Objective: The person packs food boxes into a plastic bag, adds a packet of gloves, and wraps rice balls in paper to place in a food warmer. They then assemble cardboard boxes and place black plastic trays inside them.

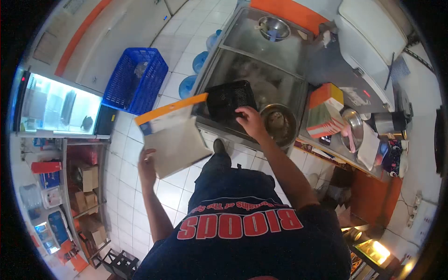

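Note:
In my left hand [147, 164] is an opened cardboard carton [175, 144], white and tan with an orange band along its upper edge. My fingers are closed on its lower left side, and it hangs tilted over the tiled floor. My right hand [250, 121] reaches over the glass-topped counter, fingers apart, right at the near edge of a black plastic basket [231, 99]. The basket lies tilted on the glass, beside the carton's orange corner. Just right of that hand stands a metal bowl [278, 125] with some brownish contents.
A blue crate [135, 80] and several water jugs [188, 87] stand left of the counter. Another metal bowl [274, 29] sits at its far end. An orange and white box [325, 109] is on the right worktop. At left are a lit tank [63, 105] and shelves [86, 186].

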The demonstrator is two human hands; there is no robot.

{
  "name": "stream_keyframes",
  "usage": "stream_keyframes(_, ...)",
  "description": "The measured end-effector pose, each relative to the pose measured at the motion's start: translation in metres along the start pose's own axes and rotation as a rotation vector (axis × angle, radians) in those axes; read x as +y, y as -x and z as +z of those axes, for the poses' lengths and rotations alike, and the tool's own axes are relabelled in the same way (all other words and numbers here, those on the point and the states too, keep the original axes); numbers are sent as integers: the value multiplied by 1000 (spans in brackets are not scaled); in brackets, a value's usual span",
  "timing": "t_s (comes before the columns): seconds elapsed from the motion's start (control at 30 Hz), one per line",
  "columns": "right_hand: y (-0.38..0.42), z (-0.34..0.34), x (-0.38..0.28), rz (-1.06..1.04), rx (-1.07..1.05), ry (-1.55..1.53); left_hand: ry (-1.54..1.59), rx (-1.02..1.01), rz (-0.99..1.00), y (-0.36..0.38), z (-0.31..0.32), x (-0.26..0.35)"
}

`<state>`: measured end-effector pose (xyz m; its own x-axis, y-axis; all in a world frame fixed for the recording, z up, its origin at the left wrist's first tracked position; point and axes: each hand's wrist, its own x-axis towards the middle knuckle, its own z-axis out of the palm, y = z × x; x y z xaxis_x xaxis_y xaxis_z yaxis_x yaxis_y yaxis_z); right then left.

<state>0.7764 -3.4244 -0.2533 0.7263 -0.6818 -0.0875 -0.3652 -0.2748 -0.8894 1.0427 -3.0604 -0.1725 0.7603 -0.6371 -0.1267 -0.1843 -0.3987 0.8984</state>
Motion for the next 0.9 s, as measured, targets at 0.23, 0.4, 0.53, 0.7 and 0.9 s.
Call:
stream_keyframes(0.23,-81,69,9,-415,-304,704,-180,90,-6,-70,-60,-31)
stream_keyframes(0.4,-108,31,-10,-176,-79,246,14,14,-124,-104,10,-34)
stream_keyframes(0.53,-120,-37,-42,92,98,-31,90,-21,-16,-144,97,-51)
stream_keyframes(0.7,-118,-85,-43,181,354,-624,-156,-36,246,-193,185,-50)
stream_keyframes(0.9,-70,-67,-119,232,393,-949,-128,-122,618,-159,187,164)
